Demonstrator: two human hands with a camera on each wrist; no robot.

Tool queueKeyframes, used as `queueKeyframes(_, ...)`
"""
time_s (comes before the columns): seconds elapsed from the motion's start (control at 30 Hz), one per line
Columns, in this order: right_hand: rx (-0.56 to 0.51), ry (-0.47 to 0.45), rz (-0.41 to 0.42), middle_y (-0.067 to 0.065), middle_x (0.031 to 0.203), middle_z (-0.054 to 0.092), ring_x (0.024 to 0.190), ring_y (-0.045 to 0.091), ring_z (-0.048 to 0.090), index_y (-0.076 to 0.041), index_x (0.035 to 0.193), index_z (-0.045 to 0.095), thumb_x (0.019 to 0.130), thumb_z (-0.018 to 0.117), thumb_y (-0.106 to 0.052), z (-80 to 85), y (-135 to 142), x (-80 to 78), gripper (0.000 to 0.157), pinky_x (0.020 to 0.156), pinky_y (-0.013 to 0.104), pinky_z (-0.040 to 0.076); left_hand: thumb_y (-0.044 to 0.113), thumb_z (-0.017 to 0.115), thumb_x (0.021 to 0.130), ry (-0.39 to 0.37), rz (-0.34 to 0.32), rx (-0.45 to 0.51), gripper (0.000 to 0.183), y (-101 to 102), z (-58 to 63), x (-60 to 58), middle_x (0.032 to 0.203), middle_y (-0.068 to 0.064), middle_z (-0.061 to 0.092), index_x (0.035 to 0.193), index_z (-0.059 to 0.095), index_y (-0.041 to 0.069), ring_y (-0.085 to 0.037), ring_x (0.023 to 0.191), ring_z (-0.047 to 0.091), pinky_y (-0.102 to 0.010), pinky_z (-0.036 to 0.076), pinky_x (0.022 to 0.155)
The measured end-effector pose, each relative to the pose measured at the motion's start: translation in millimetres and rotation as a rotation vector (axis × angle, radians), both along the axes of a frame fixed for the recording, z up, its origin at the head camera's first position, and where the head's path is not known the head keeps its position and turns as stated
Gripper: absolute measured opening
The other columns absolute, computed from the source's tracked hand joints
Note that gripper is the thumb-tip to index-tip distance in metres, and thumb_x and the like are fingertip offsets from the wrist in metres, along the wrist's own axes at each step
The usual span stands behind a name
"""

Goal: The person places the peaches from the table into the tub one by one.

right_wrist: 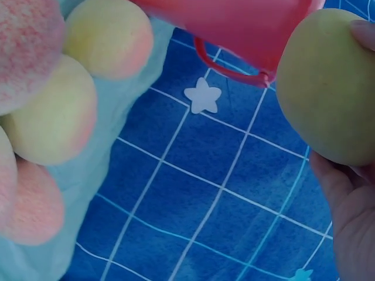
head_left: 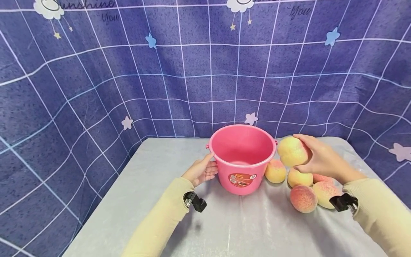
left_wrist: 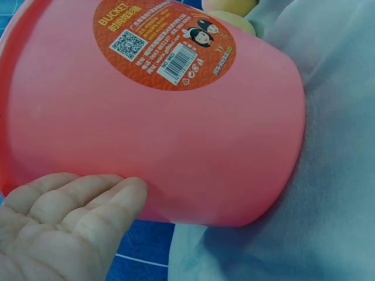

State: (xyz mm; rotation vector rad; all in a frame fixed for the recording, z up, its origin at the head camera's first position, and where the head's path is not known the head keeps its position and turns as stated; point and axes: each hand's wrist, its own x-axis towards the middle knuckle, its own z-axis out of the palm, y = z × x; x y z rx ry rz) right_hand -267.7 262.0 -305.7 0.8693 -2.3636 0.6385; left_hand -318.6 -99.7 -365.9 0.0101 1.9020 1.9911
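A pink bucket [head_left: 243, 180] with an oval orange label [left_wrist: 167, 44] stands upright, its mouth facing up. My left hand [head_left: 201, 170] is at its left side, thumb by the rim and nearly straight fingers [left_wrist: 88, 196] against the wall. To the right of the rim, my right hand [head_left: 321, 157] grips a yellow peach [head_left: 292, 151] with a reddish side, raised above the other peaches. In the right wrist view the held peach [right_wrist: 328, 88] shows plain yellow, with fingertips at its top and the rest of the hand below.
Several peaches lie to the right of the bucket, among them a yellow one [head_left: 275, 172] close to its wall and a red one [head_left: 303, 199] nearer the front. A pale cloth [head_left: 128, 214] covers the table. Behind hangs a blue gridded curtain [head_left: 192, 89].
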Motion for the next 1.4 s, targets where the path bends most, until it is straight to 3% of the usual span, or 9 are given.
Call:
queueKeyframes(0.13, 0.043, 0.022, 0.004, 0.025, 0.110, 0.061, 0.095, 0.035, 0.058, 0.010, 0.123, 0.050, 0.047, 0.087, -0.006, 9.1, -1.3, -3.3, 0.086, 0.084, 0.010, 0.033, 0.041, 0.042, 0.098, 0.007, -0.007, 0.000, 0.071, -0.3, -0.1, 0.9, 0.133, -0.037, 0.044, 0.133, 0.038, -0.021, -0.044, 0.127, 0.044, -0.050, 0.034, 0.107)
queueKeyframes(0.37, 0.120, 0.014, -0.026, 0.022, 0.107, 0.064, 0.093, 0.034, 0.062, 0.006, 0.121, 0.054, 0.048, 0.088, -0.009, 25.8, -5.3, -5.7, 0.082, 0.076, 0.044, 0.049, 0.041, 0.041, 0.099, 0.006, -0.005, 0.002, 0.072, 0.6, 1.3, 1.8, 0.134, -0.038, 0.043, 0.133, 0.036, -0.021, -0.044, 0.128, 0.043, -0.050, 0.032, 0.107)
queueKeyframes(0.47, 0.140, 0.009, -0.017, 0.023, 0.107, 0.064, 0.093, 0.036, 0.062, 0.007, 0.120, 0.054, 0.048, 0.087, -0.010, 32.6, -8.5, -7.3, 0.081, 0.075, 0.050, 0.050, 0.042, 0.042, 0.098, 0.001, 0.001, 0.003, 0.072, 0.9, 1.4, 1.4, 0.134, -0.037, 0.044, 0.133, 0.037, -0.021, -0.043, 0.127, 0.043, -0.050, 0.033, 0.107)
queueKeyframes(0.77, 0.190, -0.066, 0.003, 0.023, 0.109, 0.063, 0.095, 0.036, 0.061, 0.005, 0.121, 0.055, 0.050, 0.089, -0.015, 45.3, -19.4, -12.8, 0.081, 0.078, 0.052, 0.051, 0.041, 0.043, 0.098, 0.005, -0.007, 0.006, 0.072, -0.8, -1.5, 0.7, 0.135, -0.037, 0.042, 0.134, 0.035, -0.021, -0.044, 0.128, 0.042, -0.050, 0.033, 0.107)
queueKeyframes(1.0, 0.197, -0.052, 0.059, 0.020, 0.107, 0.064, 0.092, 0.033, 0.062, 0.006, 0.119, 0.056, 0.049, 0.089, -0.013, 49.6, -25.5, -18.5, 0.080, 0.075, 0.050, 0.052, 0.040, 0.042, 0.097, 0.017, -0.002, -0.007, 0.071, 0.0, -1.0, 0.3, 0.134, -0.038, 0.043, 0.134, 0.037, -0.021, -0.044, 0.127, 0.043, -0.050, 0.034, 0.107)
queueKeyframes(1.27, 0.199, -0.138, 0.004, 0.026, 0.113, 0.062, 0.099, 0.038, 0.060, 0.008, 0.125, 0.053, 0.054, 0.088, -0.014, 56.7, -33.9, -17.8, 0.082, 0.081, 0.054, 0.051, 0.041, 0.043, 0.097, 0.021, 0.009, -0.028, 0.072, -0.2, -0.4, 0.6, 0.132, -0.037, 0.046, 0.132, 0.039, -0.020, -0.043, 0.126, 0.046, -0.048, 0.038, 0.105)
queueKeyframes(1.4, 0.177, -0.110, 0.008, 0.025, 0.110, 0.063, 0.096, 0.037, 0.061, 0.008, 0.123, 0.054, 0.053, 0.089, -0.015, 55.0, -36.6, -19.9, 0.082, 0.080, 0.054, 0.051, 0.040, 0.042, 0.097, 0.022, 0.003, -0.025, 0.072, 1.5, -1.1, 0.1, 0.134, -0.037, 0.044, 0.133, 0.037, -0.021, -0.043, 0.126, 0.044, -0.049, 0.035, 0.106)
